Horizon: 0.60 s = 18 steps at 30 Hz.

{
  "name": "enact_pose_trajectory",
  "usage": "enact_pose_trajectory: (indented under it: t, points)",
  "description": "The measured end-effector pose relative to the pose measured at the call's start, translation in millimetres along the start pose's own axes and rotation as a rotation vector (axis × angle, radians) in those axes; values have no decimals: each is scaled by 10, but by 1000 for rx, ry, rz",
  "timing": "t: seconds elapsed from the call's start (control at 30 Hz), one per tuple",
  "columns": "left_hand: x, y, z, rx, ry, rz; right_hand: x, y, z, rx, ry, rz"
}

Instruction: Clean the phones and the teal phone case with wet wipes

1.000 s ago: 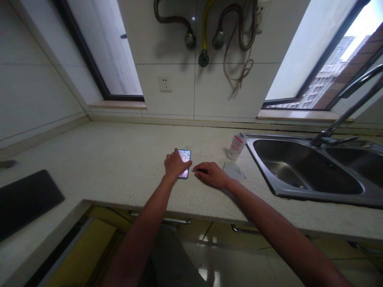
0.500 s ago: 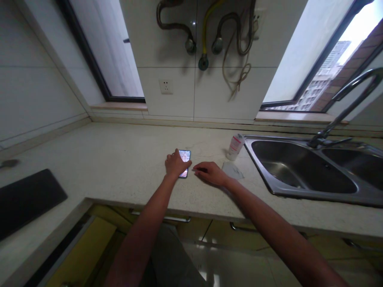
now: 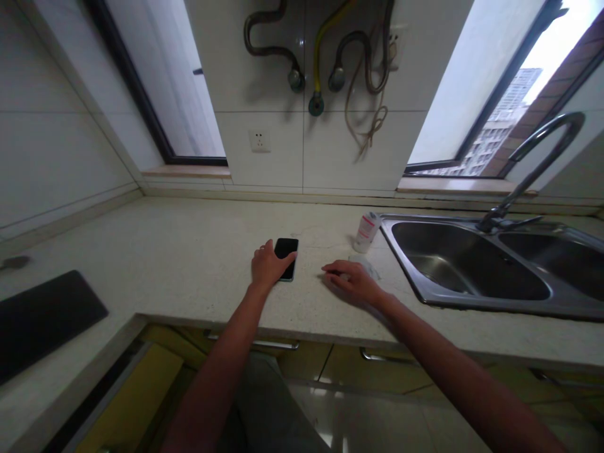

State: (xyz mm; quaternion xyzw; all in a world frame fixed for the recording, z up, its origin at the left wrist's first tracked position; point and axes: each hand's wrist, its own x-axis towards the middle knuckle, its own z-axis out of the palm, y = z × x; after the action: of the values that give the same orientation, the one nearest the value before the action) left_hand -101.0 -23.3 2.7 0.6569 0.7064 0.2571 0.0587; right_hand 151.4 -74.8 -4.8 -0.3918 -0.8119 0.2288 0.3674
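Note:
A phone with a dark screen lies flat on the pale stone counter. My left hand spans it, thumb at the right edge and fingers by the left edge, closed around its sides. To the right of the phone, my right hand hovers low over or rests on the counter, fingers loosely bent and apart, with nothing visible in them. Partly behind that hand lies a thin, crumpled translucent sheet. A white tube with pink print stands on its cap just beyond, beside the sink.
A steel double sink with a tall faucet is at the right. A black flat panel sits on the left counter arm, with a dark utensil end behind it. Pipes and a socket are on the wall.
The phone's screen has gone from lit to dark. My right hand has moved right, away from the phone. My left hand has shifted slightly left, still at the phone.

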Motion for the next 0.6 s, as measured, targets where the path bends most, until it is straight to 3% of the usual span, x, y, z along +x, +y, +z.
enact_pose_trajectory:
  t: [0.13, 0.3, 0.4, 0.6]
  points:
    - [-57, 64, -4, 125, -34, 27, -54, 134, -153, 75, 57, 109]
    - [-39, 159, 15, 124, -42, -17, 83, 237, -72, 78, -54, 191]
    - [-1, 178, 24, -25, -44, -41, 238, 181, 93, 188, -102, 210]
    - [47, 207, 81, -511, 45, -150, 491, -18, 455, 771, -221, 392]
